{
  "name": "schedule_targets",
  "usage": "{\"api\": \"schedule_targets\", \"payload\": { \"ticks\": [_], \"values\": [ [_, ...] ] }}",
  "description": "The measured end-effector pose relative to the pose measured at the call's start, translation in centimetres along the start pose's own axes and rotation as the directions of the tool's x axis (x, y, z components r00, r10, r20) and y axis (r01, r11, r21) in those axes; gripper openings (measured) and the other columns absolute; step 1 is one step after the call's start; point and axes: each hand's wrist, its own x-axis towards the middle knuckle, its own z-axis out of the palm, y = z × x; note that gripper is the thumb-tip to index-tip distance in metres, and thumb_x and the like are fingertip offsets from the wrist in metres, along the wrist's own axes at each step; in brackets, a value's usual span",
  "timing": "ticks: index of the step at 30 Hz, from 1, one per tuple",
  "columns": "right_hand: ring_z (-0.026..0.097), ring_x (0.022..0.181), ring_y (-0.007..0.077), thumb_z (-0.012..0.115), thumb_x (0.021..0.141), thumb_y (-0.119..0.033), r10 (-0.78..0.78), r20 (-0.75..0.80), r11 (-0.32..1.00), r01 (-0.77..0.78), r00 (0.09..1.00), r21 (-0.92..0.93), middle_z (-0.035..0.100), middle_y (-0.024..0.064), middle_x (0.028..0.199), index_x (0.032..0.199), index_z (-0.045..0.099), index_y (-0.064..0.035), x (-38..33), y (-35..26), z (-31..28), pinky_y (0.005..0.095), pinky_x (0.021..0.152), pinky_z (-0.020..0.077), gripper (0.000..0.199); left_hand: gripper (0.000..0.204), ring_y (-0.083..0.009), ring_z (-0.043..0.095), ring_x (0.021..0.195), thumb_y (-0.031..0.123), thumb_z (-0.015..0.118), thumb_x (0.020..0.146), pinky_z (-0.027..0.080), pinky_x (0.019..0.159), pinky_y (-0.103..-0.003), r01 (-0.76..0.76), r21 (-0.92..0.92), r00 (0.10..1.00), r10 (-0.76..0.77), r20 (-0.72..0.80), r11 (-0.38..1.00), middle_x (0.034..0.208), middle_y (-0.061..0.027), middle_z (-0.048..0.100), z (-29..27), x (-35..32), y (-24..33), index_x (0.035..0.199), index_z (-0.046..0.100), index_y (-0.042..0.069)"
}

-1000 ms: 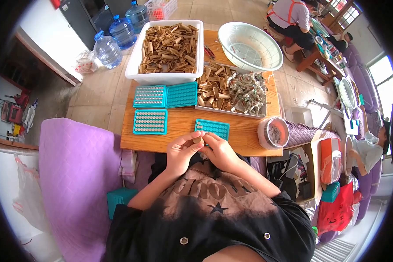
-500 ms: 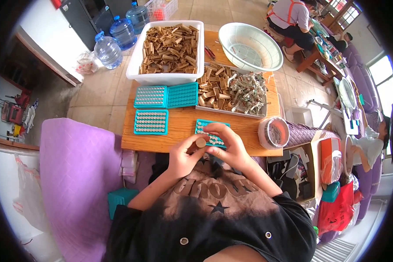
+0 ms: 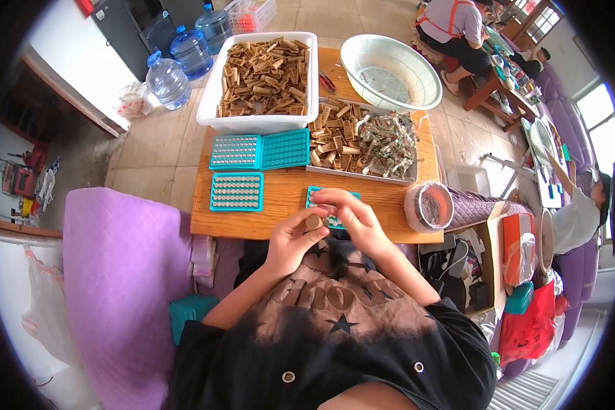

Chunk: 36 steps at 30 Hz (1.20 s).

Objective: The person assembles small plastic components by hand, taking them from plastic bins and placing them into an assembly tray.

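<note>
My left hand (image 3: pixel 288 240) is closed around a short brown cardboard tube (image 3: pixel 313 223), its round end toward me, just past the table's near edge. Beside it my right hand (image 3: pixel 359 224) has its fingers bent together by the tube's far side; whatever they pinch, if anything, is hidden. Partly under the right hand lies a teal tray (image 3: pixel 312 192) with rows of small silvery round pieces. To the left sits another filled teal tray (image 3: pixel 236 191). Behind that one lies an opened teal case (image 3: pixel 285 149), with silvery pieces in its left half.
A white tub (image 3: pixel 208 113) of brown tubes stands at the back. Next to it a shallow box (image 3: pixel 362 173) holds more tubes and crumpled shiny strips. A pale green basin (image 3: pixel 352 72) and a small bucket (image 3: pixel 449 208) stand on the right. Other people sit further right.
My right hand has lifted slightly off the tray and drawn in toward the tube, its fingers closing together. My left hand still holds the tube in nearly the same place.
</note>
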Motion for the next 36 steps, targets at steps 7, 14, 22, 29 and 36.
{"api": "schedule_targets", "payload": {
  "ticks": [7, 14, 22, 29, 36],
  "values": [
    [0.056, 0.089, 0.0124, 0.072, 0.077, -0.009, 0.321, 0.135, 0.903, -0.345, 0.938, 0.256, 0.061, 0.0064, 0.096, 0.106, 0.059, 0.0017, -1.7, -1.2, -0.5, 0.0266, 0.080, 0.0462, 0.034, 0.030, -0.0160, 0.057, 0.097, -0.003, 0.063, 0.080, 0.046, 0.085, -0.028, -0.006, -0.326, 0.999, 0.022, 0.045, 0.945, 0.103, -0.0055, 0.057, -1.5, -0.1, -0.6, 0.108, 0.052, 0.002],
    [0.057, 0.091, 0.0195, 0.073, 0.074, -0.017, -0.092, 0.011, 0.965, 0.092, 0.996, -0.244, 0.057, 0.0121, 0.101, 0.100, 0.064, -0.0046, -1.9, -1.4, -0.2, 0.0314, 0.080, 0.0462, 0.030, 0.032, -0.0173, 0.059, 0.094, 0.001, 0.064, 0.081, 0.048, 0.080, -0.028, -0.057, 0.407, 0.990, 0.000, 0.138, 0.912, 0.105, -0.0089, 0.059, -0.4, -0.2, 1.3, 0.112, 0.056, 0.000],
    [0.050, 0.115, 0.0294, 0.063, 0.080, -0.005, -0.014, 0.086, 0.969, 0.035, 0.996, -0.245, 0.052, 0.0155, 0.122, 0.125, 0.045, -0.0002, -1.5, -2.3, 0.7, 0.0361, 0.093, 0.0421, 0.048, 0.030, -0.0298, 0.061, 0.087, -0.002, 0.061, 0.078, 0.048, 0.075, -0.034, -0.335, 0.639, 0.942, 0.252, 0.221, 0.692, 0.098, -0.0154, 0.060, 1.1, 0.1, 2.5, 0.108, 0.057, 0.001],
    [0.060, 0.099, 0.0282, 0.060, 0.079, 0.002, -0.178, -0.044, 0.909, 0.147, 0.983, -0.390, 0.061, 0.0143, 0.106, 0.115, 0.054, 0.0011, -1.9, -1.5, 2.2, 0.0332, 0.084, 0.0484, 0.036, 0.038, -0.0351, 0.061, 0.082, -0.007, 0.058, 0.073, 0.049, 0.070, -0.037, -0.429, 0.743, 0.864, 0.474, 0.170, 0.514, 0.092, -0.0173, 0.061, 1.1, -0.5, -0.2, 0.110, 0.056, 0.001],
    [0.061, 0.099, 0.0210, 0.058, 0.083, -0.002, 0.245, 0.144, 0.950, -0.207, 0.959, -0.235, 0.062, 0.0131, 0.108, 0.118, 0.054, -0.0022, -1.2, -2.6, -1.6, 0.0332, 0.084, 0.0484, 0.035, 0.026, -0.0088, 0.058, 0.081, 0.002, 0.060, 0.084, 0.047, 0.070, -0.024, 0.046, 0.238, 0.999, -0.049, 0.008, 0.970, 0.091, -0.0048, 0.062, 1.1, -0.1, -1.4, 0.109, 0.054, 0.002]
  ]
}}
